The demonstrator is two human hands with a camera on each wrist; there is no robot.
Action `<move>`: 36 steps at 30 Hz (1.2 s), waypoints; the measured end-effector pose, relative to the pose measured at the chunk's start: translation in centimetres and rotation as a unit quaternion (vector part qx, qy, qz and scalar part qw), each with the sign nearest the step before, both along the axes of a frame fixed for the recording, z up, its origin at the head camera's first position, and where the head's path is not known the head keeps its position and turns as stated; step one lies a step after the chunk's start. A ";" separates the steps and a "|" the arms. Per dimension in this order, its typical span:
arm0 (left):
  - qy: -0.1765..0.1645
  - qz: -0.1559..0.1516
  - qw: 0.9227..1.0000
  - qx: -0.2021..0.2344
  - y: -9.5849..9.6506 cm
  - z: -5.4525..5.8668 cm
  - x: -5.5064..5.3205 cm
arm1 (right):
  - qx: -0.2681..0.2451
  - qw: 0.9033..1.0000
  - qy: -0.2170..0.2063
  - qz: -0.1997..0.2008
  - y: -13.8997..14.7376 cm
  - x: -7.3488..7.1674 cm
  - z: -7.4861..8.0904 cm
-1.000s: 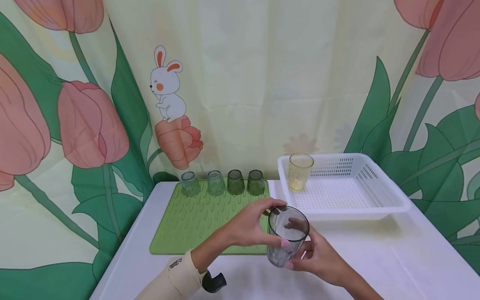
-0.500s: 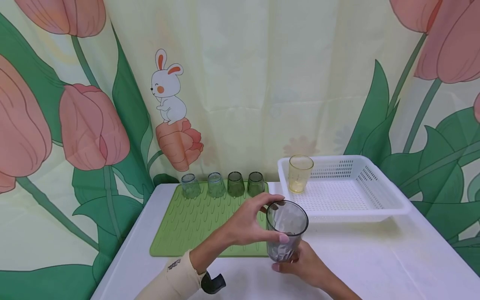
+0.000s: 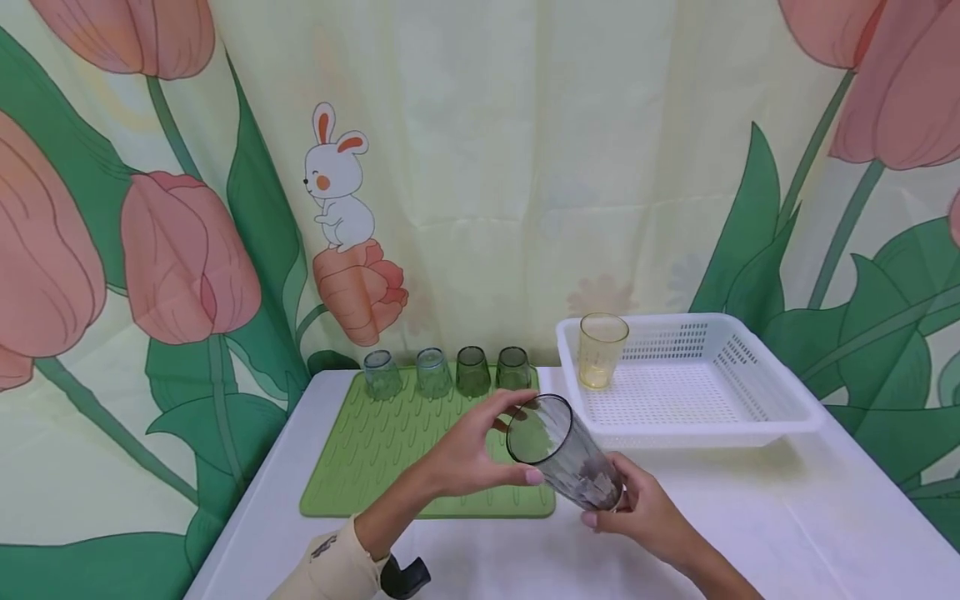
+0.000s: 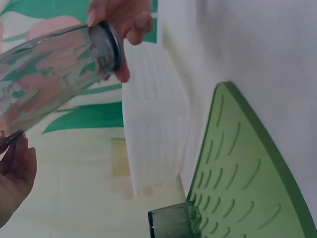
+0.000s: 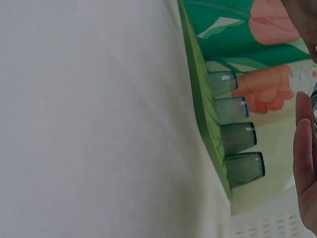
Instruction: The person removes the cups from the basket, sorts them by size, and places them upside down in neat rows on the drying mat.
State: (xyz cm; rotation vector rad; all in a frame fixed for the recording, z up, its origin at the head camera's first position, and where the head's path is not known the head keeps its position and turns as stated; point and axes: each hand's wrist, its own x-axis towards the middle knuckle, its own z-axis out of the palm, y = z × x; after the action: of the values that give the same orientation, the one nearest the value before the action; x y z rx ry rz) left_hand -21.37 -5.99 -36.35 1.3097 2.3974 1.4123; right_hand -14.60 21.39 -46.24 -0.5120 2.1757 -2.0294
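Note:
A grey, see-through drinking glass (image 3: 573, 458) is held in the air between both hands, tilted so its mouth leans left. My left hand (image 3: 476, 450) grips it near the rim, thumb in front and fingers behind. The right hand (image 3: 648, 508) holds the base at the lower right. In the left wrist view the glass (image 4: 54, 74) stretches between the two hands, with the right fingers (image 4: 133, 25) at its thick base. Only part of the right hand (image 5: 307, 163) shows at the edge of the right wrist view.
Several small glasses, among them a dark green one (image 3: 472, 372), stand in a row along the back of a green ridged mat (image 3: 390, 458). A white perforated basket (image 3: 697, 429) stands at the right, with a yellow glass (image 3: 600, 354) at its left end.
The glass has gone from nearly upright to tilted, its mouth swinging left and its base right. The right hand has shifted its hold onto the base; the left has moved slightly left.

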 end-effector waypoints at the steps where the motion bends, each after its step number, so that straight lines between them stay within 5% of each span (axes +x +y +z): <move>1: -0.002 0.000 1.000 -0.003 -0.2 -0.1 0.0 | -0.002 1.000 -0.003 -0.006 0.2 0.0 0.2; 10: -0.016 0.004 1.000 -0.020 -0.9 -1.1 -0.2 | -0.006 0.999 0.007 -0.047 1.9 -0.3 2.2; 26: -0.062 0.017 0.998 -0.008 -1.3 -2.1 -0.7 | -0.045 0.997 0.064 -0.015 2.5 -1.2 3.4; 36: -0.098 -0.010 0.995 0.009 -2.0 -2.9 -1.1 | -0.046 0.995 0.088 -0.009 2.0 -1.7 5.1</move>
State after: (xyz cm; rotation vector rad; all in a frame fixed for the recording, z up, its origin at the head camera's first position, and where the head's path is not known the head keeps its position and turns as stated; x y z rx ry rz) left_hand -22.43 -7.99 -39.22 1.1368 2.2445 1.4842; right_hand -16.28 23.43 -41.11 -0.7090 2.1953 -2.1798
